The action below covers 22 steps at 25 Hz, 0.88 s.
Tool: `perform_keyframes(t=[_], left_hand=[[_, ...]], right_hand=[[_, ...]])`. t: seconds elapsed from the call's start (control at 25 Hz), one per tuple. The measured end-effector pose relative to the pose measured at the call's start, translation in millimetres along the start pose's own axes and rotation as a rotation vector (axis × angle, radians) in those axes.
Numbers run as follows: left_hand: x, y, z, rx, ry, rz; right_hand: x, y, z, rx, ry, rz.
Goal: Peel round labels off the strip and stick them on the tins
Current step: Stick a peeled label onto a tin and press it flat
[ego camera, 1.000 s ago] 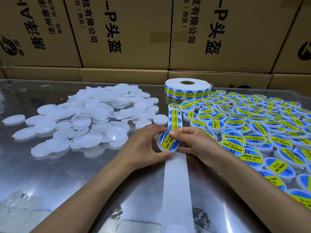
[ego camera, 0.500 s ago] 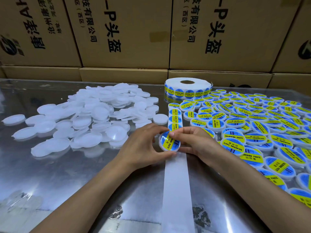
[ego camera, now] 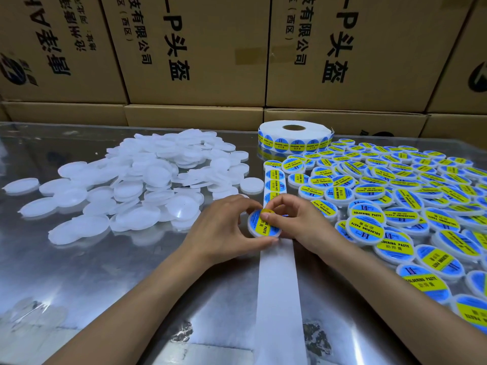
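Observation:
A white round tin (ego camera: pixel 263 226) with a blue and yellow label on its face is held over the label strip (ego camera: pixel 278 280) at the table's middle. My left hand (ego camera: pixel 224 227) grips the tin from the left, thumb under its lower edge. My right hand (ego camera: pixel 297 222) holds it from the right, thumb pressing on the label's top. The strip runs from a label roll (ego camera: pixel 293 135) toward me; a few labels (ego camera: pixel 274 184) remain on it beyond my hands, and the near part is bare white backing.
A heap of plain white tins (ego camera: pixel 147 185) lies at the left. Several labelled tins (ego camera: pixel 395 201) cover the right side. The table (ego camera: pixel 92 280) is shiny metal. Stacked cardboard boxes (ego camera: pixel 197 48) wall off the back.
Both hands stay on the tin. My right thumb has slid onto the top of the label, and the tin has turned slightly.

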State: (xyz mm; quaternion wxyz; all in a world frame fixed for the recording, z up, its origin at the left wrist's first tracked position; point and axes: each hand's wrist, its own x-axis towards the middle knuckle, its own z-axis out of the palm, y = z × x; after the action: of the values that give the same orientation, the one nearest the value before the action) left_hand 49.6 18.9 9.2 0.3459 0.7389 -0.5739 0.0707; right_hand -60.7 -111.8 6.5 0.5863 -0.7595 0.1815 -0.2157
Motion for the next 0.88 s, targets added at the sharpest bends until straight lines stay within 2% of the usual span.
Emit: perform_keyframes(t=[0.16,0.28,0.44,0.56,0.76,0.88], left_hand=[[0.0,-0.5,-1.2,-0.007,0.016,-0.022],[-0.8,2.6,-1.8,-0.009,0.035,-0.016],[1.4,9.5,-1.5,-0.026,0.072,0.013],[-0.2,13.6,-1.5,-0.002,0.096,0.054],[-1.1,15.5,1.1,0.019,0.119,0.095],[0.8,14.6,2.7,-0.019,0.120,0.087]], right_hand=[[0.7,1.6,0.4,-0.010,0.000,-0.025],[0.0,-1.0,-3.0,0.044,-0.019,0.069],[-3.2,-10.3,-2.5,-0.171,-0.113,0.041],[-4.7,-10.9,-4.4,-0.145,-0.178,0.035],[-4.7,-6.0,-3.8,-0.119,-0.082,-0.024],[-3.8,-6.6,-1.8,-0.137,-0.002,0.003]])
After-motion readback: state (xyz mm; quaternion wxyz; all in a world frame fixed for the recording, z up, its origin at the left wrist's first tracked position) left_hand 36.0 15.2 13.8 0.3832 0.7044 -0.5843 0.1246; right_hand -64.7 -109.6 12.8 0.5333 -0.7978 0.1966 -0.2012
